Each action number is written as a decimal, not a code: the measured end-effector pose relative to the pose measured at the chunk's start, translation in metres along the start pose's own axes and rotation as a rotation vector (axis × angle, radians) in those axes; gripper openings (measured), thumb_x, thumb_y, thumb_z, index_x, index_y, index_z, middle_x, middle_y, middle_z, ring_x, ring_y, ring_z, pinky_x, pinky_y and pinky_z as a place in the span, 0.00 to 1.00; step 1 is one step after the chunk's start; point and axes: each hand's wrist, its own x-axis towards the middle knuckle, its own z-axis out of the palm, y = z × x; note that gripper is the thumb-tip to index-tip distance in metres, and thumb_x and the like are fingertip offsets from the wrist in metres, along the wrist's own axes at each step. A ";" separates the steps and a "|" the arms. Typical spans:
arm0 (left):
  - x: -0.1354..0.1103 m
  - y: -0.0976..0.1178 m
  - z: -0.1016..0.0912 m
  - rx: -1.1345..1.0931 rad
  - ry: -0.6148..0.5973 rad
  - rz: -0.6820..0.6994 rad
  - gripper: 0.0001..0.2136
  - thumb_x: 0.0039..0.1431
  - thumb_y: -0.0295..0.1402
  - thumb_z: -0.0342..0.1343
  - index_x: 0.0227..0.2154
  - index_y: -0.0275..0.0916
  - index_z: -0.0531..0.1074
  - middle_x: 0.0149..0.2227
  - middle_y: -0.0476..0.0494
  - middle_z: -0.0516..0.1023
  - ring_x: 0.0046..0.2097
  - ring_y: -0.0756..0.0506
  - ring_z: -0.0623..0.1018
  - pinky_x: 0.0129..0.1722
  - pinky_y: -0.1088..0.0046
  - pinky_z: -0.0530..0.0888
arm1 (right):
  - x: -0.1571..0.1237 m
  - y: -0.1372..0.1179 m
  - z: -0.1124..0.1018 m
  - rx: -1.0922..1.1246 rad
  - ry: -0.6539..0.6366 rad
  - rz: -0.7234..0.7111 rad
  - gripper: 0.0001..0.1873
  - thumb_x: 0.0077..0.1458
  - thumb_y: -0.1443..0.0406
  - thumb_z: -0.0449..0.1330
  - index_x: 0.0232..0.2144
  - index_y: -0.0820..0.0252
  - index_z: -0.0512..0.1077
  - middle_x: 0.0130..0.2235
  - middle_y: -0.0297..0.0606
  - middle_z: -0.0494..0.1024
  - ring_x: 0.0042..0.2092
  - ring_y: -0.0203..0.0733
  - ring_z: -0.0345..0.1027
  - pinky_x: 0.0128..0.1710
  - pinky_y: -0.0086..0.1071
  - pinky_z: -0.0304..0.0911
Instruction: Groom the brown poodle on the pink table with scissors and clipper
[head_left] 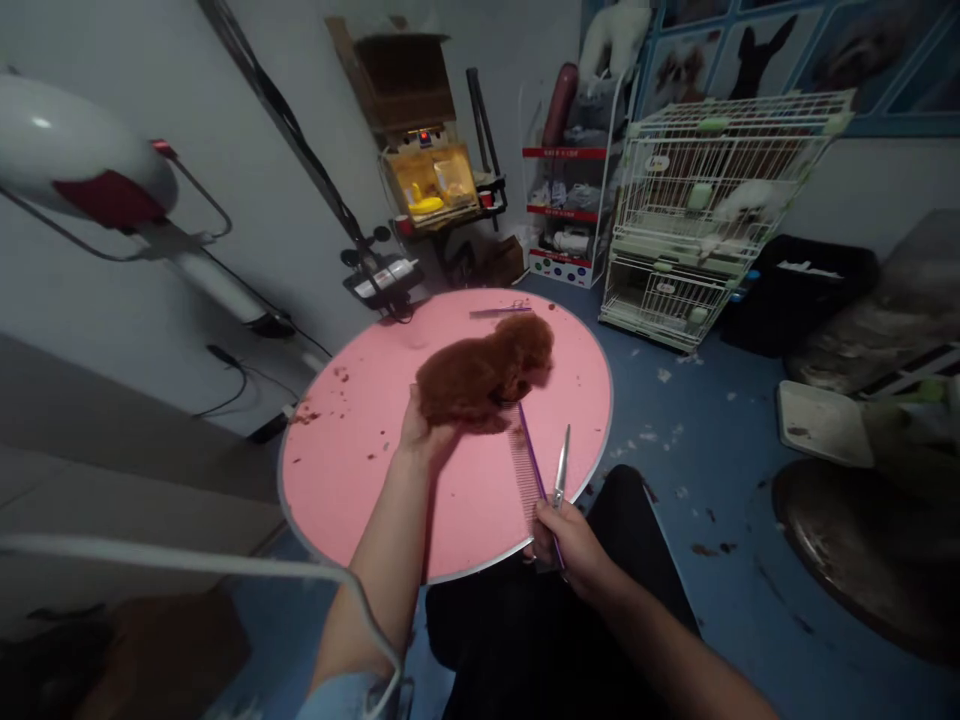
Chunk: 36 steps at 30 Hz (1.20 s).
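Black cloth trousers (630,520) cover the person's knees, close to the camera at the bottom of the head view. To the left, a thin pale grey cord (225,562) crosses in front of the left arm. Past the knees is a round pink table (360,510) with a silver-grey edge.

On it is a small, fluffy, brown dog (476,370), with its head to the right. The left hand (426,432) is cupped around the dog's back end. Its fingers are hidden by the dog, so I cannot tell how tight they are. The right hand (574,545) is closed around two things at once, by the near edge of the table: a long comb with a purple back (529,460) and some shiny silver scissors (562,470). The scissors point up and away, just beside the comb. The comb's far end is close to the dog's front; I cannot tell if it touches the fur.

Behind the dog lies a thin purple tool with loops at one end (499,312). Little brown tufts of hair (307,415) lie on the left side of the table. Farther back, a white furry animal (750,205) is in a pale wire cage (651,246).
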 end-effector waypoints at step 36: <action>0.010 -0.014 -0.030 -0.126 0.350 0.123 0.18 0.55 0.40 0.59 0.46 0.36 0.75 0.45 0.36 0.79 0.51 0.37 0.76 0.50 0.58 0.75 | -0.006 0.017 0.012 0.202 -0.219 0.042 0.30 0.39 0.41 0.66 0.19 0.58 0.60 0.15 0.23 0.61 0.18 0.28 0.53 0.32 0.34 0.63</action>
